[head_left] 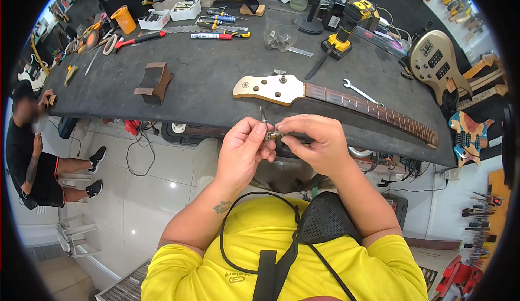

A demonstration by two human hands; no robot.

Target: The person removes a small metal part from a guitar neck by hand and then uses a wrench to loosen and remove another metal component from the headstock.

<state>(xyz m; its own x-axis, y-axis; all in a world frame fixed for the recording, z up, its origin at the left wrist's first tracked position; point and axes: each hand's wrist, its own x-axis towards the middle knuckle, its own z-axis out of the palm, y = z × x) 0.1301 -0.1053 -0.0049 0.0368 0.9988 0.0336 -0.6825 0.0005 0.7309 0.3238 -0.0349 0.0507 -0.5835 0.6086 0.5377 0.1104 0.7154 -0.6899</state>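
Over the near edge of the bench, my left hand and my right hand meet on a small metal tuning peg. Left thumb and fingers are closed around it, with a slim metal shaft standing up between them. My right thumb and fingertips pinch its other side; fingers cover much of the part. Just beyond lies a bass guitar neck, its pale headstock pointing left. One metal post sits in the headstock, beside several round holes.
A dark wooden neck rest stands left on the bench. Behind the neck are a clear cup of metal parts, screwdrivers and a yellow cordless drill. A wrench lies beside the fretboard. Another person is far left.
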